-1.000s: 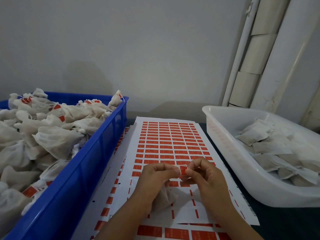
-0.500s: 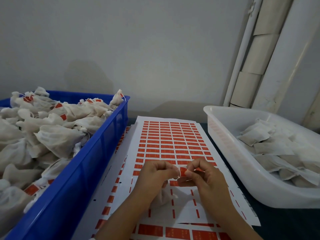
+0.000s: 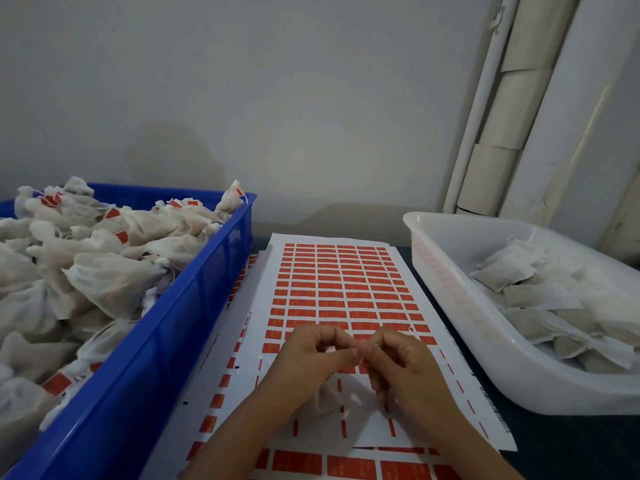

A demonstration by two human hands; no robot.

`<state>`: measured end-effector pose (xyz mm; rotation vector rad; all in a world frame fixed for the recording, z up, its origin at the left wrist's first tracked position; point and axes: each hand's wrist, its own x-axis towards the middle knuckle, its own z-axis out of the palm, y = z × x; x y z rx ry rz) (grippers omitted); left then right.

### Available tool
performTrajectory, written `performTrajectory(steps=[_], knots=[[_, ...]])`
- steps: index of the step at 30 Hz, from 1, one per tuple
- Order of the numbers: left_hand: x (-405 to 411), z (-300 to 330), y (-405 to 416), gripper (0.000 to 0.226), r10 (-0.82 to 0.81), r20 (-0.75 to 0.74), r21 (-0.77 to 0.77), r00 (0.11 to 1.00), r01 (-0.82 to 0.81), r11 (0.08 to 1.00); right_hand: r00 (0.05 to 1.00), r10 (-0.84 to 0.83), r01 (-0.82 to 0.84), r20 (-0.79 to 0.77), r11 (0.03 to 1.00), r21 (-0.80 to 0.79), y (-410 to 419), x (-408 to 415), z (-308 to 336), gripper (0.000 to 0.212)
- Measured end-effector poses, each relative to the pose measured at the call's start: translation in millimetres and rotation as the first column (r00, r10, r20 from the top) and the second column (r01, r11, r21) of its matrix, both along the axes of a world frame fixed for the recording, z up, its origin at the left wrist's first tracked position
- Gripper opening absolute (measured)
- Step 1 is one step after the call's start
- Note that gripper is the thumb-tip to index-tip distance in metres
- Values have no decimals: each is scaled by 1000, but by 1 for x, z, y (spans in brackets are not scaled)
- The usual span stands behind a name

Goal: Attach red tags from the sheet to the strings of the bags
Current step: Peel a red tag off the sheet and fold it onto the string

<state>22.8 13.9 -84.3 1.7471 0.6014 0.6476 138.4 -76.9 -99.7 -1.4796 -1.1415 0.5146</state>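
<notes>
On the bench (image 3: 554, 445), centre: white sheet (image 3: 341, 292) of red tags, upper rows full, near rows mostly stripped. Above its near part: left hand (image 3: 308, 358) and right hand (image 3: 401, 362), fingers curled, tips meeting, pinching something small between them; whether tag or string, cannot tell. Beneath the hands: one white bag (image 3: 329, 396), partly hidden. Left: blue crate (image 3: 166, 341) heaped with tagged bags (image 3: 107, 282). Right: white tray (image 3: 460, 327) holding flat untagged bags (image 3: 540, 292).

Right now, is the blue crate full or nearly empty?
Full: tagged bags are heaped above the rim of the blue crate, while both hands work over the sheet.
</notes>
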Motion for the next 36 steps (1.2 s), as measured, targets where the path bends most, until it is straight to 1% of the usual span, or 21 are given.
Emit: performTrajectory(steps=[3,5,9,11,13,14,16,17,18,19,21,25,28,30,32,34,36], knots=[[0,-2,2,19,5,-20,1,1000,-5,1000,991,-47,42,127,998,40,0,1,1,23],[0,-3,3,19,-9,-16,10,1000,9,1000,986,-53,43,158,997,67,0,1,2,22],[0,-2,2,20,-62,11,-26,998,62,998,975,-74,50,210,992,117,2,-2,1,27],[0,-1,1,29,-59,22,-82,998,61,995,971,-116,91,209,988,126,2,0,-1,22],[-1,-1,2,35,-25,51,-179,998,34,983,968,-166,144,189,982,125,2,3,-3,25],[0,-1,1,31,-27,57,-173,998,37,984,968,-171,149,182,980,130,2,4,-4,25],[3,-5,-1,12,-33,16,-8,999,33,999,970,-149,125,192,983,132,2,4,-6,23],[3,-7,-1,8,-29,-12,75,1000,29,997,971,-138,116,198,986,119,3,4,-7,24],[3,-8,-1,8,-15,-27,125,1000,19,992,974,-132,114,186,988,105,3,5,-8,25],[4,-9,0,10,-4,-22,141,1000,7,990,980,-127,113,153,989,93,4,5,-7,25],[3,-10,1,13,3,-22,125,1000,0,992,992,-107,102,60,992,81,5,4,-7,29],[6,-13,3,14,46,8,116,999,-47,992,996,-17,18,-93,1000,14,6,1,-6,38],[6,-15,4,16,82,31,76,996,-84,994,982,-21,15,-188,999,-30,7,2,-7,39],[5,-16,6,17,78,33,79,996,-80,994,988,-16,12,-156,1000,-23,6,3,-6,31],[4,-17,7,18,65,30,97,997,-68,993,997,3,-4,-74,1000,-6,6,3,-7,23],[4,-17,7,18,57,21,108,998,-59,992,1000,-23,23,-8,1000,-12,7,4,-9,22],[3,-17,7,13,50,-16,130,999,-48,990,998,-60,59,-4,998,-34,7,4,-12,22]])
